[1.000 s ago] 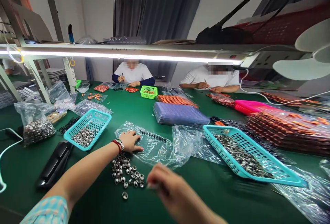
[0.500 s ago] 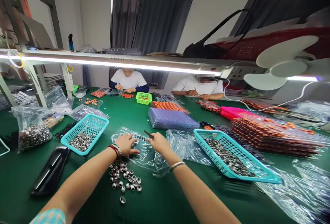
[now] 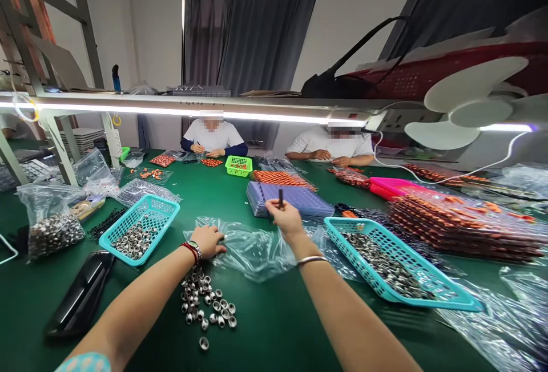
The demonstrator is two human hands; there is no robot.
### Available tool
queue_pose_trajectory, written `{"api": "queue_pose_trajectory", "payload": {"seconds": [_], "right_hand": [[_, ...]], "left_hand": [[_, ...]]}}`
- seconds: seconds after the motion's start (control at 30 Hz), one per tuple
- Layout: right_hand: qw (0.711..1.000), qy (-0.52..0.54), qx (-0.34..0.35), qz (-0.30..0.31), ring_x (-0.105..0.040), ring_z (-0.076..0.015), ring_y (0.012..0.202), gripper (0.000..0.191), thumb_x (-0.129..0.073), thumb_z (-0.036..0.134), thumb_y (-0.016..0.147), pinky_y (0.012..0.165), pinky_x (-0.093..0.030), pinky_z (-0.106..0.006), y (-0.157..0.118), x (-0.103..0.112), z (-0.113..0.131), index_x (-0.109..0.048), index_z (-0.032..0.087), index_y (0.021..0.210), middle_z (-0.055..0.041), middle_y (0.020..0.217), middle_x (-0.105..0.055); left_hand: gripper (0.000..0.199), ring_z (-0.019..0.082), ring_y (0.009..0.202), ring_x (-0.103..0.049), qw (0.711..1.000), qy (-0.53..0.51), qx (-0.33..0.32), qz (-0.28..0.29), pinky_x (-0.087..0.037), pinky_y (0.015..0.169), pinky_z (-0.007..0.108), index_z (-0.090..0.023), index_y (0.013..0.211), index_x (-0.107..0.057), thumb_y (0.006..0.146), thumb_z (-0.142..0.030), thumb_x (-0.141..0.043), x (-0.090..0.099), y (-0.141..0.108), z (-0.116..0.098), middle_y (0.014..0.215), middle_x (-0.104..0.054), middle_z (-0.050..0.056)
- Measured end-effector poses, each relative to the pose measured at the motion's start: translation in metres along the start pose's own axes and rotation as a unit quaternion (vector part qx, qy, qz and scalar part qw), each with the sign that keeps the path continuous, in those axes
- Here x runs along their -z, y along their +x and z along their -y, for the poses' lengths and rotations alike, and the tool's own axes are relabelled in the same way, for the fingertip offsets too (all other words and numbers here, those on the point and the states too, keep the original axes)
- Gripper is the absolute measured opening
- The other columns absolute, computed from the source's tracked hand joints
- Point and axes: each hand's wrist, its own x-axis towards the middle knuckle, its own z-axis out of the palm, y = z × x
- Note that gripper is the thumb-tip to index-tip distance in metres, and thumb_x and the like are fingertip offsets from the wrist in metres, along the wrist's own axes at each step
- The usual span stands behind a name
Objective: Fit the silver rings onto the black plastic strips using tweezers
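Observation:
My left hand lies on a clear plastic bag, its fingers spread and holding nothing. Raised above the bag's right side, my right hand is closed round a slim dark tool whose end sticks up past the fingers. A thin black strip also shows at those fingertips, in front of the stacked clear plastic trays; whether it is gripped with the tool is hard to make out. Loose silvery cup-shaped metal pieces are scattered on the green table just below my left wrist.
A blue basket of metal pieces stands left, another blue basket right. Near the left one lie a black glossy object and a filled bag. Orange-patterned stacks and a fan are right. Two people sit opposite.
My right hand has lifted off the bag and moved up and right with the dark tool. The black strip is gone from the bag. My left hand has stayed in place.

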Motion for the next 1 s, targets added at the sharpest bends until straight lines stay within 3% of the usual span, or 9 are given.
{"api": "queue_pose_trajectory", "payload": {"seconds": [0.1, 0.2, 0.3, 0.43, 0.5, 0.57, 0.7, 0.87, 1.0], "right_hand": [[0.995, 0.095, 0.022, 0.017, -0.072, -0.0209, 0.106, 0.042, -0.069, 0.046, 0.102, 0.09, -0.064, -0.042, -0.032, 0.044, 0.015, -0.065, 0.019, 0.134, -0.0083, 0.129, -0.07], [0.984, 0.123, 0.077, 0.101, -0.063, -0.0139, 0.07, 0.032, -0.074, 0.049, 0.096, 0.065, -0.055, -0.029, -0.106, 0.068, 0.026, -0.076, 0.02, 0.109, -0.0036, 0.091, -0.071], [0.967, 0.106, 0.133, 0.192, -0.06, -0.0134, 0.063, 0.014, -0.073, 0.033, 0.09, 0.059, -0.05, -0.026, -0.192, 0.06, 0.023, -0.079, 0.025, 0.081, -0.0023, 0.081, -0.067], [0.942, -0.096, 0.25, 0.205, -0.061, -0.0114, 0.054, 0.03, -0.045, 0.005, 0.085, 0.052, -0.049, -0.022, -0.267, 0.022, 0.0, -0.068, 0.025, 0.085, -0.0001, 0.083, -0.068], [0.938, -0.123, 0.264, 0.191, -0.064, -0.012, 0.054, 0.03, -0.043, 0.006, 0.09, 0.052, -0.051, -0.022, -0.283, 0.008, -0.011, -0.066, 0.025, 0.089, -0.0006, 0.084, -0.069], [0.934, -0.126, 0.28, 0.182, -0.065, -0.0117, 0.053, 0.028, -0.043, 0.009, 0.096, 0.051, -0.052, -0.022, -0.29, 0.003, -0.016, -0.064, 0.025, 0.091, 0.0001, 0.083, -0.068], [0.92, -0.127, 0.332, 0.168, -0.06, -0.0091, 0.046, 0.027, -0.042, 0.01, 0.102, 0.047, -0.05, -0.02, -0.293, 0.007, -0.01, -0.062, 0.025, 0.091, 0.0025, 0.08, -0.064], [0.925, -0.103, 0.342, 0.133, -0.062, -0.0078, 0.047, 0.023, -0.045, 0.02, 0.109, 0.047, -0.05, -0.019, -0.291, 0.013, -0.004, -0.066, 0.023, 0.101, 0.002, 0.083, -0.067], [0.965, 0.024, 0.237, 0.107, -0.069, -0.0078, 0.063, 0.016, -0.058, 0.031, 0.108, 0.058, -0.055, -0.015, -0.296, 0.028, -0.004, -0.071, 0.029, 0.116, 0.0012, 0.092, -0.07]], "left_hand": [[0.036, 0.029, 0.117, -0.072, 0.998, -0.015, 0.045, -0.039, -0.064, 0.098, 0.05, -0.018, 0.138, -0.066, 0.106, -0.035, -0.071, 0.012, 0.015, -0.004, 0.139, -0.069, 0.012], [0.037, 0.029, 0.117, -0.072, 0.993, -0.038, 0.069, -0.083, -0.064, 0.098, 0.05, -0.018, 0.138, -0.066, 0.106, -0.036, -0.071, 0.028, 0.026, -0.008, 0.14, -0.068, 0.013], [0.035, 0.029, 0.118, -0.071, 0.989, -0.066, 0.059, -0.118, -0.064, 0.099, 0.05, -0.019, 0.138, -0.067, 0.107, -0.035, -0.07, 0.04, 0.02, -0.012, 0.141, -0.068, 0.013], [0.029, 0.028, 0.116, -0.072, 0.988, -0.112, -0.01, -0.105, -0.063, 0.1, 0.05, -0.018, 0.131, -0.07, 0.106, -0.035, -0.07, 0.037, -0.037, -0.02, 0.135, -0.071, 0.011], [0.011, 0.025, 0.109, -0.073, 0.987, -0.131, -0.049, -0.08, -0.059, 0.102, 0.044, -0.018, 0.105, -0.08, 0.102, -0.029, -0.077, 0.028, -0.081, -0.026, 0.109, -0.079, 0.007], [0.008, 0.023, 0.097, -0.074, 0.985, -0.144, -0.074, -0.055, -0.057, 0.094, 0.037, -0.02, 0.088, -0.083, 0.095, -0.024, -0.085, 0.017, -0.125, -0.03, 0.092, -0.079, 0.004], [0.006, 0.021, 0.09, -0.072, 0.983, -0.157, -0.096, -0.032, -0.052, 0.084, 0.032, -0.022, 0.092, -0.085, 0.089, -0.021, -0.091, 0.0, -0.183, -0.031, 0.09, -0.079, 0.002], [0.011, 0.022, 0.09, -0.069, 0.981, -0.163, -0.098, -0.029, -0.049, 0.081, 0.033, -0.023, 0.101, -0.085, 0.091, -0.023, -0.09, -0.015, -0.194, -0.027, 0.092, -0.077, 0.003], [0.007, 0.022, 0.087, -0.068, 0.979, -0.175, -0.1, -0.032, -0.051, 0.08, 0.032, -0.021, 0.09, -0.082, 0.09, -0.018, -0.088, -0.019, -0.194, -0.029, 0.089, -0.075, 0.003]]}}
